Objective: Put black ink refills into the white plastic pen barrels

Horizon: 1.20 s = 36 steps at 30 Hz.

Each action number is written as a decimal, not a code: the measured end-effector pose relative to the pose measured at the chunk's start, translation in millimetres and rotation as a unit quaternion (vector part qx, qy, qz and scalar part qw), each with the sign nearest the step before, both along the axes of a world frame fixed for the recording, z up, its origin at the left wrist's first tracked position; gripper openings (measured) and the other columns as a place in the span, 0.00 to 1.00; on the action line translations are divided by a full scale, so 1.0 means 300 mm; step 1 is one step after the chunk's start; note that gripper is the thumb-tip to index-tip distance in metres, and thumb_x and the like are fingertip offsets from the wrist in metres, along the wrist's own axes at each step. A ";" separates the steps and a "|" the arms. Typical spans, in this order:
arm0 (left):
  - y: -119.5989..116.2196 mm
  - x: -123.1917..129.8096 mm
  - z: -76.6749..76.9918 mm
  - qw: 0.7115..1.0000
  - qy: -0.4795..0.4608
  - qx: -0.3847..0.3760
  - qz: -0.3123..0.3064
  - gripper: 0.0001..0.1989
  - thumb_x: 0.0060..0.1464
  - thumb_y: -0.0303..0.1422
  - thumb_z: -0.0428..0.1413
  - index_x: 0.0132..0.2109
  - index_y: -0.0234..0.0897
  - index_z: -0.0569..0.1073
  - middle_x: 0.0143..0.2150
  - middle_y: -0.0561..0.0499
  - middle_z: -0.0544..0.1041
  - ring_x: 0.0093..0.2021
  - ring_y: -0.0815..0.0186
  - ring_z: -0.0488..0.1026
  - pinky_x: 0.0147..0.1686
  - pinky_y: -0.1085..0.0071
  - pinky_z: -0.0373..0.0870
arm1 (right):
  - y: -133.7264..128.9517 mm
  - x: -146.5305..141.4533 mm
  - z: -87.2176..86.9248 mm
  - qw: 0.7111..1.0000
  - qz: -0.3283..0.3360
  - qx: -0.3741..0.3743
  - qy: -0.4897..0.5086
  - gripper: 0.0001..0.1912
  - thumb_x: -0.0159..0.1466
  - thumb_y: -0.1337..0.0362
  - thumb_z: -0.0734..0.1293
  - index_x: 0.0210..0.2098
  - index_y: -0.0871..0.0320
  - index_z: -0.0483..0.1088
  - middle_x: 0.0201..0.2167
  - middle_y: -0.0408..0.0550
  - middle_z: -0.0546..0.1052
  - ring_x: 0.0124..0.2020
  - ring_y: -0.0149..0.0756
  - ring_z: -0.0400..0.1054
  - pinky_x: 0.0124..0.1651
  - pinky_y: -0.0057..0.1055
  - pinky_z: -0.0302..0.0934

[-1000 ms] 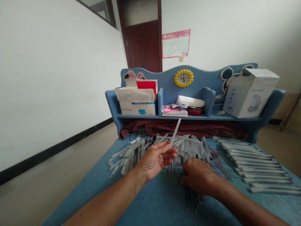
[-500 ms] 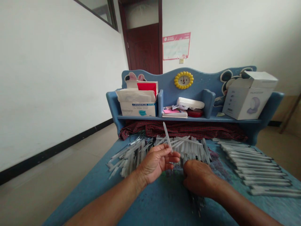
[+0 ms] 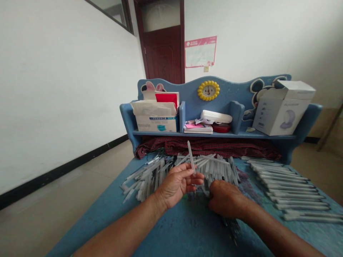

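Between thumb and fingers, my left hand (image 3: 180,184) pinches a translucent plastic pen barrel (image 3: 191,157), which points up and leans slightly left. My right hand (image 3: 226,199) is closed around a bunch of thin dark pen refills (image 3: 232,228); their ends stick out below the fist, toward me. The fingers of that hand are mostly turned away from view. Just behind both hands lies a loose pile of clear pen barrels (image 3: 213,167), part of it covered by the hands. More barrels (image 3: 150,178) spread out to the left of my left hand.
A row of pens with dark ends (image 3: 294,189) lies at the right of the blue table (image 3: 171,232). Behind the pile are a checked red cloth (image 3: 209,145) and a blue shelf (image 3: 249,135) holding a mask box (image 3: 155,123), papers (image 3: 197,129) and a white carton (image 3: 277,114).
The refill bunch below my right fist has swung slightly to the right. The barrel in my left hand has shifted a little right and down. The view has moved slightly.
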<state>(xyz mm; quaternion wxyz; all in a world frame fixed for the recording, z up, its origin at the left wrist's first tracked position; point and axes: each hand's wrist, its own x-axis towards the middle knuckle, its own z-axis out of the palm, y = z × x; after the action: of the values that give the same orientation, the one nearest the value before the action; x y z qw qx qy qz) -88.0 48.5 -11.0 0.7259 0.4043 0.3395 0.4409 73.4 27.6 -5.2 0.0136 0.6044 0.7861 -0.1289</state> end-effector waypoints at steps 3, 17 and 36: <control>-0.002 0.003 0.001 1.000 0.005 0.000 0.003 0.06 0.49 0.28 0.54 0.34 0.33 0.64 0.32 0.43 0.77 0.30 0.64 0.75 0.23 0.77 0.66 | -0.005 -0.002 0.001 1.000 -0.005 0.007 0.012 0.14 0.46 0.71 0.59 0.29 0.63 0.73 0.29 0.59 0.77 0.33 0.47 0.72 0.29 0.32 0.62; 0.022 -0.011 -0.017 0.995 -0.039 -0.017 0.088 0.06 0.42 0.23 0.56 0.30 0.33 0.67 0.25 0.55 0.70 0.22 0.75 0.67 0.20 0.80 0.62 | 0.029 0.124 0.020 0.951 -0.007 -0.120 0.284 0.07 0.51 0.69 0.55 0.24 0.59 0.63 0.11 0.37 0.66 0.11 0.23 0.56 0.14 0.18 0.48; -0.006 0.010 -0.013 0.995 -0.064 -0.062 0.054 0.05 0.43 0.21 0.55 0.31 0.32 0.67 0.25 0.52 0.73 0.21 0.73 0.70 0.21 0.78 0.66 | -0.124 0.064 0.040 0.819 0.242 0.396 0.337 0.09 0.58 0.74 0.59 0.37 0.59 0.65 0.26 0.44 0.73 0.26 0.29 0.68 0.29 0.25 0.61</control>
<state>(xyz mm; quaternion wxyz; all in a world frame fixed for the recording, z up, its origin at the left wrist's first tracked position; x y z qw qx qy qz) -85.1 46.8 -15.0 0.7450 0.3109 0.3401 0.4823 92.8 -9.5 6.9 -0.4623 0.2667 0.8456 0.0053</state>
